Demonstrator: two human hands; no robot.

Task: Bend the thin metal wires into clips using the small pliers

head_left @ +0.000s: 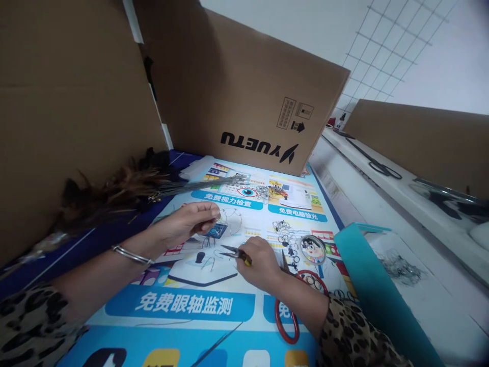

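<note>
My left hand (196, 219) is pinched on a thin wire loop (241, 222), raised above the printed sheet. In my right hand (259, 261) is a pair of pliers (244, 256); its jaws point left and are slightly apart, just below the wire loop. Whether the jaws touch any wire is too fine to tell. Short bits of wire (208, 263) lie on the sheet under the hands. Red-handled scissors (278, 322) rest partly beneath my right forearm.
Brown feathers (114, 191) and a bundle of thin wires (198, 184) lie at the left. Small black rings (293, 252) and a round clear container (313, 248) sit at right. A teal box (367, 275) stands beyond them, and a cardboard panel (244, 86) behind.
</note>
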